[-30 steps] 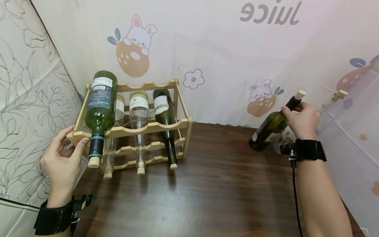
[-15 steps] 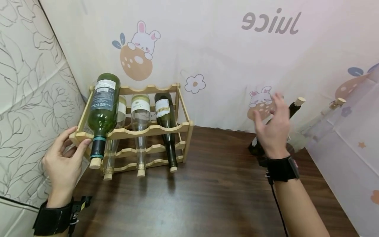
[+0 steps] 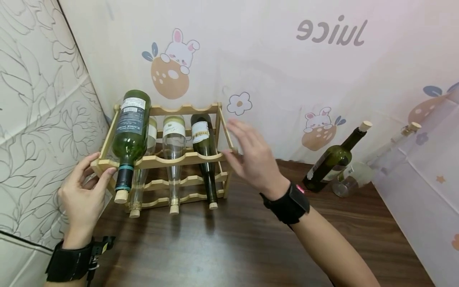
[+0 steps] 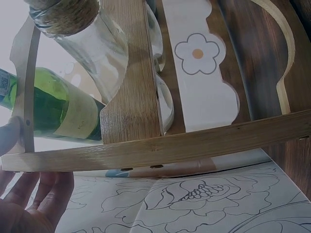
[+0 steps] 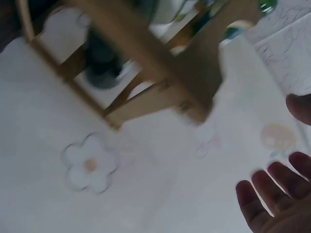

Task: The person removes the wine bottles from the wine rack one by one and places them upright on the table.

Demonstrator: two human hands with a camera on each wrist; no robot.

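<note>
My left hand (image 3: pixel 84 195) grips the front left top corner of a wooden wine rack (image 3: pixel 186 159). In the left wrist view, fingers (image 4: pixel 53 194) and thumb lie on either side of the rack's wood. A green wine bottle (image 3: pixel 130 119) with a blue label lies on the top tier at the left, corked neck forward. Below it, a clear bottle (image 3: pixel 152 133), another clear bottle (image 3: pixel 174 149) and a dark green bottle (image 3: pixel 202 137) lie necks forward. My right hand (image 3: pixel 256 159), fingers spread and holding nothing, is at the rack's right end; the right wrist view shows them apart from the wood.
At the right of the dark wooden table (image 3: pixel 287 247), a corked green bottle (image 3: pixel 331 161) stands beside a corked clear bottle (image 3: pixel 353 179). A printed curtain (image 3: pixel 272 71) hangs behind the rack, and a floral sheet (image 3: pixel 32 131) borders the left.
My right hand has let go of the green bottle at the right and moved left to the rack. The left hand still holds the rack's corner; the bottles have kept their places.
</note>
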